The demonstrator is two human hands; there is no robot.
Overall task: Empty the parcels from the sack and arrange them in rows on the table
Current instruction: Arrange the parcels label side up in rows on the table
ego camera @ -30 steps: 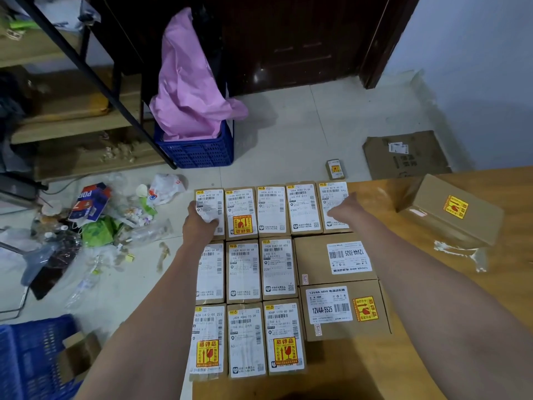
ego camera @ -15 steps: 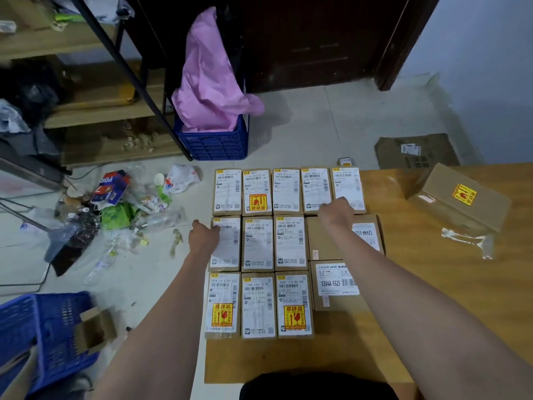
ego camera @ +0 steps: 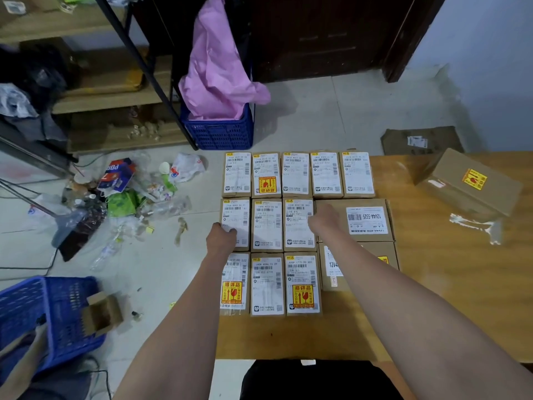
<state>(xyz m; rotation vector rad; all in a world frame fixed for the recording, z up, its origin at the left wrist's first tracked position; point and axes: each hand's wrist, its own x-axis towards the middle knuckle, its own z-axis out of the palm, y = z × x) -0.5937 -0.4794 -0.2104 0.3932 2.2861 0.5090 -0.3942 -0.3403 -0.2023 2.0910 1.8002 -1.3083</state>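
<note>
A wooden table (ego camera: pixel 432 298) is seen from above, with a pale tiled floor (ego camera: pixel 331 116) around it. Small parcels (ego camera: pixel 266 225) with white labels are laid flat on the table in three neat rows, side by side and touching. Two bigger brown boxes (ego camera: pixel 366 219) are set just to their right. One more large box (ego camera: pixel 470 183) is left tilted near the far right of the table, well apart from the rows. The left hand (ego camera: pixel 220 236) is placed on the left end of the middle row, with the fingers curled at the parcel's edge. The right hand (ego camera: pixel 324 220) is rested between the third small parcel and the bigger box; how its fingers lie cannot be told. On the floor, a pile of rubbish (ego camera: pixel 127 194) is seen beside wooden shelves (ego camera: pixel 95 93). A pink bag (ego camera: pixel 219 67) is stuffed in a blue crate (ego camera: pixel 222 131) by a dark door (ego camera: pixel 323 36). Another blue basket (ego camera: pixel 52 316) is seen at the lower left.
</note>
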